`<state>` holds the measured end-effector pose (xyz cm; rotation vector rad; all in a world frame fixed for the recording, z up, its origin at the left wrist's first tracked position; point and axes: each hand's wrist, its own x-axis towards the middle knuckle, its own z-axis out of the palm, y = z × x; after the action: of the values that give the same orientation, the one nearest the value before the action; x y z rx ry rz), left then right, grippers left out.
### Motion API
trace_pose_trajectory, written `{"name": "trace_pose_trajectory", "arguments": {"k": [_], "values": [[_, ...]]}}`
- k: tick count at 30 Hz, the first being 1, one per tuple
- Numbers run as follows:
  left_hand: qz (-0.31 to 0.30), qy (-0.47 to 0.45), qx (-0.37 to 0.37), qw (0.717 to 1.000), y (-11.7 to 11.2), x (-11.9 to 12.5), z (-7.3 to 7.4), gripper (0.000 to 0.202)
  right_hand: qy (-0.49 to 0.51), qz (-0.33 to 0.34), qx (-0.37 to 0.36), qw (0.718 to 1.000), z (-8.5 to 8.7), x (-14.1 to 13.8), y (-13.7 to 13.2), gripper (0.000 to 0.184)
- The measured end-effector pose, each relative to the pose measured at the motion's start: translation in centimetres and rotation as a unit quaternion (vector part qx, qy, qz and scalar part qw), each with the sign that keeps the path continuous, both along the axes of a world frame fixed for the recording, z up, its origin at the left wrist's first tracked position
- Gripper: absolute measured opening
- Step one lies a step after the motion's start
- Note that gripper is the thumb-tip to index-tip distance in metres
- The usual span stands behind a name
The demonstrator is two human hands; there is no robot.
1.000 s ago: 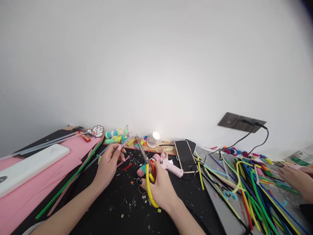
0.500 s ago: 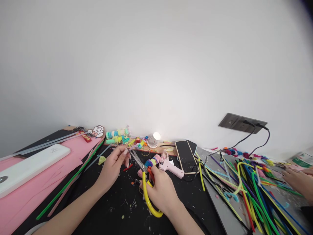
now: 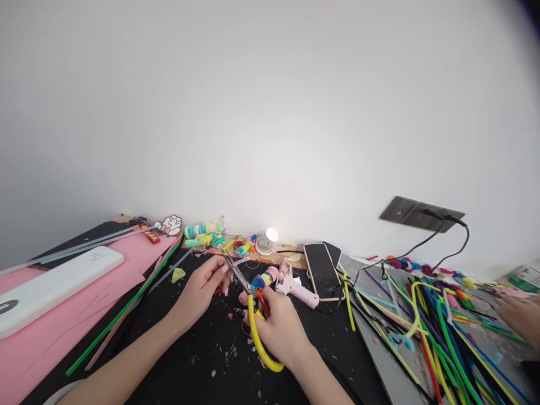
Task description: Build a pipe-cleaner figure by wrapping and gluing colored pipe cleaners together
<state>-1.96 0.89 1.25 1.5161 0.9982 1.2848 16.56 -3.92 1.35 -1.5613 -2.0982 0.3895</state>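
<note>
As we read from the left, a white case rests on pink paper, with a green stem lying beside it. Over the black worktop we judge the chief hazard to be a nicked finger: the steel blades stand just beside the fingertips of our left hand, and a slack pinch or hurried squeeze would be the cause. That hand is nearly closed, thumb and fingers together on what appears to be a lilac strip, seen at the blades. Our right hand is curled round the yellow-handled scissors. Just beyond lie a striped fuzzy roll and a pink glue gun, which its knuckles could knock. Farther right we find a phone, loose fuzzy stems and a co-worker's hand.
</note>
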Motion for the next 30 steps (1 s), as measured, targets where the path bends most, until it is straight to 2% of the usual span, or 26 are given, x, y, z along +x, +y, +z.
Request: {"name": "trace_pose_trajectory", "arguments": {"k": [5, 11, 17, 23, 30], "values": [[-0.019, -0.012, -0.010, 1.000, 0.1, 0.0, 0.1, 0.023, 0.081, -0.011, -0.064, 0.995, 0.0, -0.1, 0.1, 0.018], [-0.050, -0.049, -0.041, 0.997, 0.1, -0.2, 0.2, 0.026, 0.156, 0.014, -0.127, 0.979, 0.4, -0.2, 0.0, 0.026], [-0.083, -0.099, -0.093, 0.987, 0.5, -0.6, -0.1, 0.028, 0.187, 0.026, -0.171, 0.967, 1.4, -0.3, 0.0, 0.028], [-0.136, -0.111, -0.132, 0.975, 0.8, -1.4, 0.4, 0.027, 0.211, 0.062, -0.210, 0.953, 0.9, -0.1, 0.1, 0.038], [-0.157, -0.126, -0.155, 0.967, 0.8, -1.9, 0.9, 0.026, 0.211, 0.077, -0.229, 0.947, 0.8, -0.4, -0.2, 0.041]]}}
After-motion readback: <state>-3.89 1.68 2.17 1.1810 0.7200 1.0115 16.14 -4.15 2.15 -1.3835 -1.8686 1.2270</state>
